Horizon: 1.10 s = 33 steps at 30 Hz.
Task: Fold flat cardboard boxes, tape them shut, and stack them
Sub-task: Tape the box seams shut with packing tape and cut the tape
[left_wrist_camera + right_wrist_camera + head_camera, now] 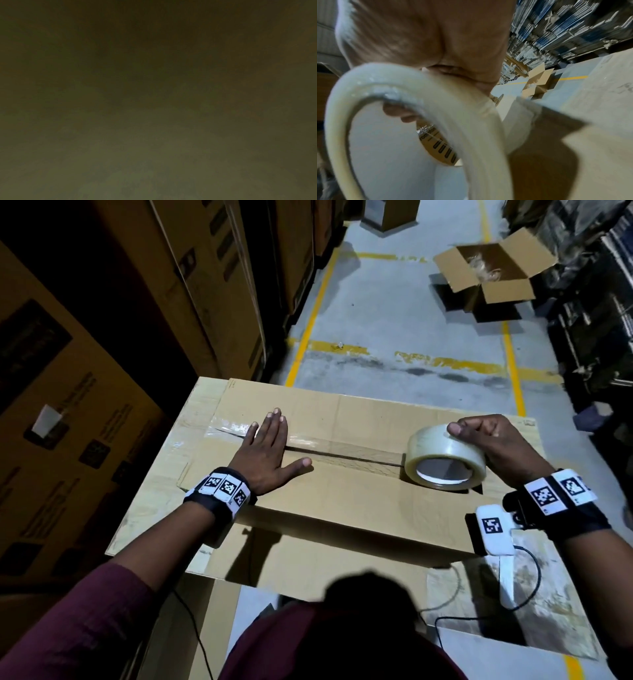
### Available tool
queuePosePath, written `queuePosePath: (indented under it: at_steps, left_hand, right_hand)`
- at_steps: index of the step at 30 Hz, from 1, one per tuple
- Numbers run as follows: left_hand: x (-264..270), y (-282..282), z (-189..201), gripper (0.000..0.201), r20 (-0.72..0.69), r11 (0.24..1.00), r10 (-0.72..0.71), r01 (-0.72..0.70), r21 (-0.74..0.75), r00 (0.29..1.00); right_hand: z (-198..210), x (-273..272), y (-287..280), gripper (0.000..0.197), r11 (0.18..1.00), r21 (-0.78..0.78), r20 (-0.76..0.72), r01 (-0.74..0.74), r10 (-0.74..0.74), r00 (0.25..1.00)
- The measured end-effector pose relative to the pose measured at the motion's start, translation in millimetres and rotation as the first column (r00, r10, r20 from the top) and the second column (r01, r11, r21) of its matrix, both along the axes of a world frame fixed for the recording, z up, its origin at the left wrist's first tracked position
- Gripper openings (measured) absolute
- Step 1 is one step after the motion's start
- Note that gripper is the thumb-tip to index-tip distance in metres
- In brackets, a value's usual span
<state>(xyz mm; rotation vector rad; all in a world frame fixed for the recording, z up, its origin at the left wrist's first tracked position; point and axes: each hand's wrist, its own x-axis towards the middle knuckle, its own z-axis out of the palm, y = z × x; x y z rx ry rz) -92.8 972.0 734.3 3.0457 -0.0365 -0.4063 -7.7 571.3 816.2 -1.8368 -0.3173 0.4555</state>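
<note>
Left hand (267,453) lies flat, fingers straight, on the taped seam of the cardboard box (342,501) at frame center. Right hand (493,446) curls round the tape roll (445,460) standing on the seam, center right.

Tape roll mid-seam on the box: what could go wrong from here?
1. The flap seam gapes between the left hand and the tape roll; tape may bridge the gap rather than close it.
2. The right hand holds the roll tilted, so the strip could wander off the seam or wrinkle.
3. The left hand lies flat on the taped end only; the box overhangs its support toward the person and might shift under pull.
</note>
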Motion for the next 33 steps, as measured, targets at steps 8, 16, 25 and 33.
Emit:
queuePosePath:
  at_steps: [8, 16, 25, 33]
  left_hand:
    - [0.8, 0.2, -3.2, 0.111, 0.011, 1.0, -0.002, 0.002, -0.01, 1.0]
    - [-2.6, -3.6, 2.4, 0.117, 0.014, 0.999, 0.015, -0.015, -0.028, 1.0]
    - [-5.2, -3.2, 2.5, 0.12, 0.049, 1.0, 0.001, 0.0, -0.026, 0.999]
    - [-5.6, -11.0, 7.0, 0.119, 0.06, 0.999, -0.007, 0.01, -0.041, 0.998]
  right_hand:
    - [27.8, 11.1, -70.9, 0.062, 0.976, -0.215, 0.073, 0.032, -0.016, 0.997]
    - [16.3, 21.2, -78.0, 0.058, 0.881, -0.474, 0.123, 0.004, 0.062, 0.99]
    - [-10.9, 26.0, -80.1, 0.063, 0.823, -0.567, 0.149, -0.026, 0.133, 0.98]
    - [-27.3, 29.7, -82.2, 0.063, 0.807, -0.589, 0.204, 0.047, 0.092, 0.975]
